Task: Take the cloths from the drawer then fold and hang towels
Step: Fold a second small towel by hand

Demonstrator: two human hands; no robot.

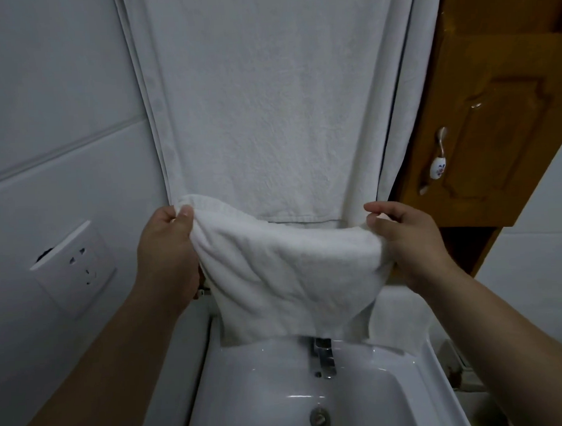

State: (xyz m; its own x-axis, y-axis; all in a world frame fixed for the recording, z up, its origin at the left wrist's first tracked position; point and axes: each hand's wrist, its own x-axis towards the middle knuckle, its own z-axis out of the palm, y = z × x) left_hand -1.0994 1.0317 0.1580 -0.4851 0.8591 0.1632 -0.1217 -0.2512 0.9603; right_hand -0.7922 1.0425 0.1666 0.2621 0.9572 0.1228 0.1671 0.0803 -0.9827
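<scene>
A small white towel is stretched between my two hands above the sink, its lower edge drooping over the tap. My left hand pinches its upper left corner between thumb and fingers. My right hand pinches the upper right corner. Behind it a large white towel hangs flat against the wall, folded in layers, its bottom hem just above the small towel.
A white sink with a chrome tap and drain lies below. A wall socket is on the left tiles. A wooden cabinet door with a ceramic handle stands at the right.
</scene>
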